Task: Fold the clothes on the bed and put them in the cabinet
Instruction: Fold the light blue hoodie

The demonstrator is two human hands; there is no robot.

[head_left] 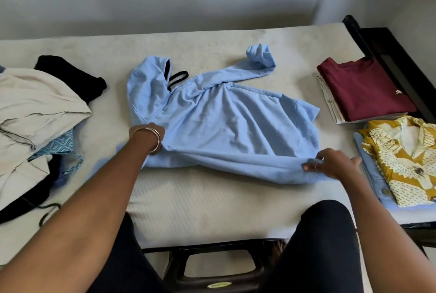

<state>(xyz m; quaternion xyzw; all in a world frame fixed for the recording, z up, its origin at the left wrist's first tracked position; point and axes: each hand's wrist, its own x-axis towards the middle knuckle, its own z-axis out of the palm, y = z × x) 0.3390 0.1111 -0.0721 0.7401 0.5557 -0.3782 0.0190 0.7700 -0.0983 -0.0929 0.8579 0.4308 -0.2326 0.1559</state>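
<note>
A light blue hoodie (pixel 224 122) lies spread across the middle of the white mattress (pixel 200 207), hood to the left, one sleeve stretched toward the far right. Its near sleeve is folded along the front edge. My left hand (pixel 151 131), a metal bangle on the wrist, rests on the hoodie's left shoulder area with most of its fingers hidden in the cloth. My right hand (pixel 330 163) pinches the folded fabric at the hoodie's lower right corner.
Unfolded clothes lie at the left: a beige garment (pixel 35 108), a black one (pixel 70 73) and a teal patterned piece (pixel 60 145). At the right sit a folded maroon shirt (pixel 363 89) and a folded yellow patterned shirt (pixel 401 158). A dark bed frame (pixel 387 52) borders the mattress.
</note>
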